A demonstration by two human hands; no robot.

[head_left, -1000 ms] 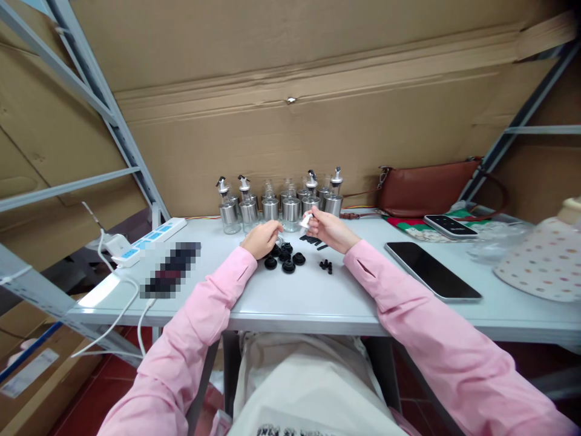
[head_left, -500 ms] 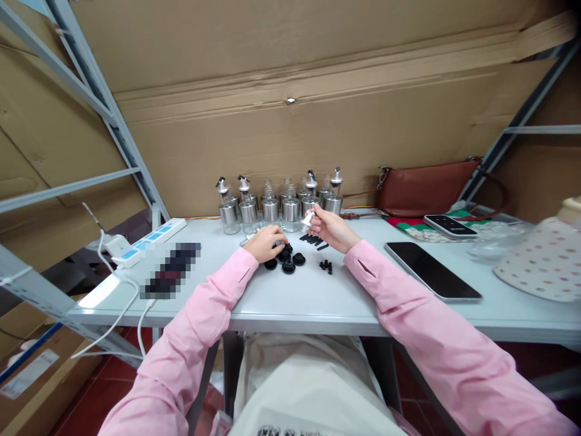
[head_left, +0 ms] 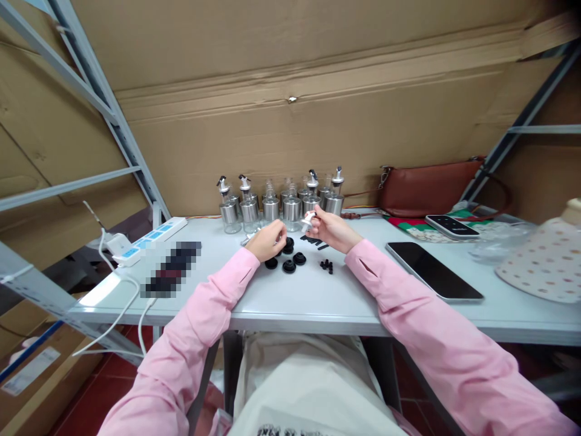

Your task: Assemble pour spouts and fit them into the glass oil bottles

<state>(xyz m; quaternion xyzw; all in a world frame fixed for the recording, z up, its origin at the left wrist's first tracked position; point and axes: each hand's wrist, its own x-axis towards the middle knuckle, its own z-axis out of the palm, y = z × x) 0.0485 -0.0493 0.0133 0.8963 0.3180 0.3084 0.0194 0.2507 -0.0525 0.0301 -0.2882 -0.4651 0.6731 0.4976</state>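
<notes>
Head view: the left hand (head_left: pixel 267 241) has risen from the black stoppers (head_left: pixel 289 267), suggesting a pick; whether it's clamped on one, I can't tell. The right hand (head_left: pixel 334 229) still pinches the white spout (head_left: pixel 308 221) above the table (head_left: pixel 313 298).

Hands: 2, L hand (head_left: pixel 267 242) + R hand (head_left: pixel 334 229). Bottles (head_left: pixel 291 209): min. 6; back ones overlap, exact no. unclear. Spouts (head_left: pixel 308 222): 4 on bottles, 1 in R hand. Silvery pcs (head_left: pixel 249 237) by L hand: partly hid., no. unclear. Stoppers (head_left: pixel 289 266): min. 4 vis. Strips (head_left: pixel 322 247): min. 3. Plugs (head_left: pixel 326 266): several, too sm. to count. Phone (head_left: pixel 433 270): 1. Wht device (head_left: pixel 452 227): 1. Pwr strip (head_left: pixel 154 240): 1. Bag (head_left: pixel 426 191): 1. Dotted shade (head_left: pixel 542 269): 1.
</notes>
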